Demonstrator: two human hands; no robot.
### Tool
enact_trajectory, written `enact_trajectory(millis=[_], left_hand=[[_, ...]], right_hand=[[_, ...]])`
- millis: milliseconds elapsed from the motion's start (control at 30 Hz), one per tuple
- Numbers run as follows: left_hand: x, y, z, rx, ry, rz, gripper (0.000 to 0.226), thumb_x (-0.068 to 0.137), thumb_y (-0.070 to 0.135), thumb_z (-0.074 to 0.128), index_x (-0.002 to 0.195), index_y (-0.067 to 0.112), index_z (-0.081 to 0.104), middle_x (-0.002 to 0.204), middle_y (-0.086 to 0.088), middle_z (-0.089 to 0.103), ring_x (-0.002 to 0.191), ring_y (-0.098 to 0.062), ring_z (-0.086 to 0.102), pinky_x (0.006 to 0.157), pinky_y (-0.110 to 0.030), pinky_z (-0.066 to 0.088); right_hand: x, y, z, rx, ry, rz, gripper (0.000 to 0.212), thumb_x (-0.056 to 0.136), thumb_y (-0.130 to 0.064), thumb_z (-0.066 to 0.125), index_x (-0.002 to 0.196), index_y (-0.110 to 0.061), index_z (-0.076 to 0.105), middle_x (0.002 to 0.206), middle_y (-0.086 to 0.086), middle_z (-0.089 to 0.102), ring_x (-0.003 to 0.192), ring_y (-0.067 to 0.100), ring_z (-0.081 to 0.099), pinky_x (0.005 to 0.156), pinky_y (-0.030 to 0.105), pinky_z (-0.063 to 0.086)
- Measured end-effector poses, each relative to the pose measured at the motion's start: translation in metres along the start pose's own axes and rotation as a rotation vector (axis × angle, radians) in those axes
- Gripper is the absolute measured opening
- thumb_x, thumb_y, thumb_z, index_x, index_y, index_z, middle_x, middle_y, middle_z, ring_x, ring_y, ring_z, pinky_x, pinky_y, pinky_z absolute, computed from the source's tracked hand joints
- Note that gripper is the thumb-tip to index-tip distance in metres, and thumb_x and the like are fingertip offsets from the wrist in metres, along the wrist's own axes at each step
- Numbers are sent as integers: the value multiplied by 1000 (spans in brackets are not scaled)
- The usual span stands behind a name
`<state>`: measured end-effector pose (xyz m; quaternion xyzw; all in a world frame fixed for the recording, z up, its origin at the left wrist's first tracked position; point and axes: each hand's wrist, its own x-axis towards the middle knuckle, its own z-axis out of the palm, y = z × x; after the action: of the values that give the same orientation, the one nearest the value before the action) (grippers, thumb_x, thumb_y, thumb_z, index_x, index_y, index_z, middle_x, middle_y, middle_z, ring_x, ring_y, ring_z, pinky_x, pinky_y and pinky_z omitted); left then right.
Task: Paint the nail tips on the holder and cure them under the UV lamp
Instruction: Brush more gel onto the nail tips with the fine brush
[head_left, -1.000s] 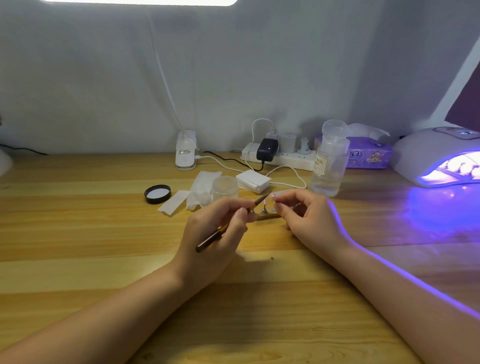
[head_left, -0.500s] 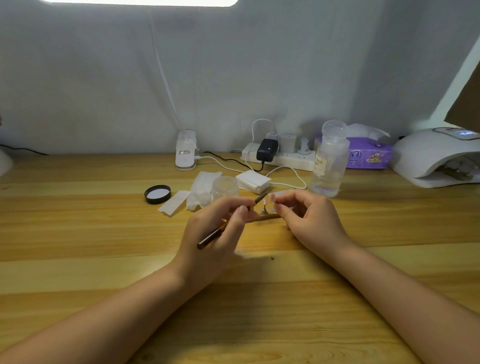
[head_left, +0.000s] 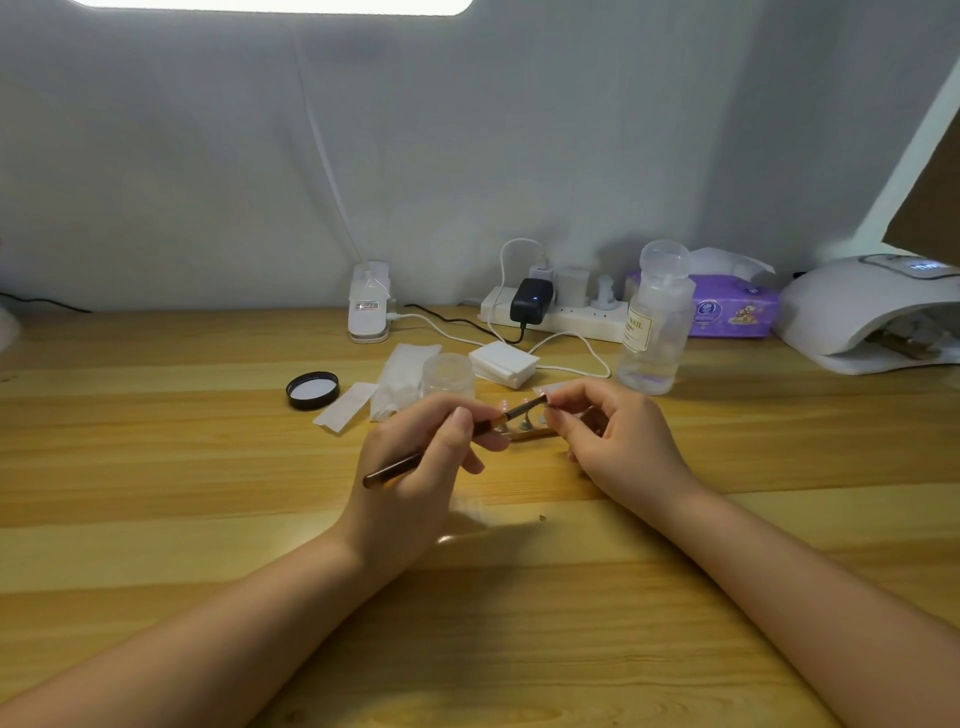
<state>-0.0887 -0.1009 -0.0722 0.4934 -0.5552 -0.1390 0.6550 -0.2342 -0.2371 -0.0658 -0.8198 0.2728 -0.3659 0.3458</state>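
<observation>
My left hand (head_left: 415, 467) grips a thin brown brush (head_left: 395, 467) like a pen, its tip pointing up and right. The tip meets a small nail tip (head_left: 546, 399) that my right hand (head_left: 618, 441) pinches between thumb and fingers. Behind and between my hands, a wooden nail tip holder (head_left: 530, 432) lies on the table with small metal stands and pale tips on it. The white UV lamp (head_left: 862, 312) sits at the far right, unlit, with something inside its opening.
A clear jar (head_left: 448, 375), its black lid (head_left: 312, 389), white wipes (head_left: 400, 379), a pad stack (head_left: 503, 364), a clear liquid bottle (head_left: 655, 322), a power strip (head_left: 561, 312) with cables and a purple tissue pack (head_left: 732, 312) stand behind my hands on the wooden table (head_left: 156, 467).
The UV lamp's purple light went out between the earliest frame and the later ones. Both hands stayed almost still, the brush tip staying at the nail tip.
</observation>
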Motion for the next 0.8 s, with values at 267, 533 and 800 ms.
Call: enact_trajectory(millis=[267, 533, 800], left_hand=[[2, -3, -1, 122, 16, -18, 34, 95, 32, 46, 106, 9, 69, 89, 0, 74, 80, -21, 70, 64, -29, 56], [0, 3, 1, 105, 0, 32, 32, 92, 30, 48, 106, 8, 67, 89, -1, 74, 77, -13, 70, 65, -23, 54], [-2, 3, -1, 82, -45, 51, 30, 92, 25, 48, 102, 6, 70, 87, -4, 74, 83, -18, 72, 66, -25, 55]], right_hand=[[-2, -3, -2, 35, -35, -28, 24, 89, -15, 65, 86, -39, 64, 80, -9, 68, 68, 27, 61, 61, 44, 53], [-1, -2, -1, 47, -30, -28, 22, 89, -16, 65, 87, -38, 64, 80, -6, 68, 68, 26, 61, 62, 45, 53], [-1, 0, -1, 43, -24, -23, 21, 90, -12, 63, 91, -33, 66, 78, -3, 69, 67, 29, 61, 60, 47, 52]])
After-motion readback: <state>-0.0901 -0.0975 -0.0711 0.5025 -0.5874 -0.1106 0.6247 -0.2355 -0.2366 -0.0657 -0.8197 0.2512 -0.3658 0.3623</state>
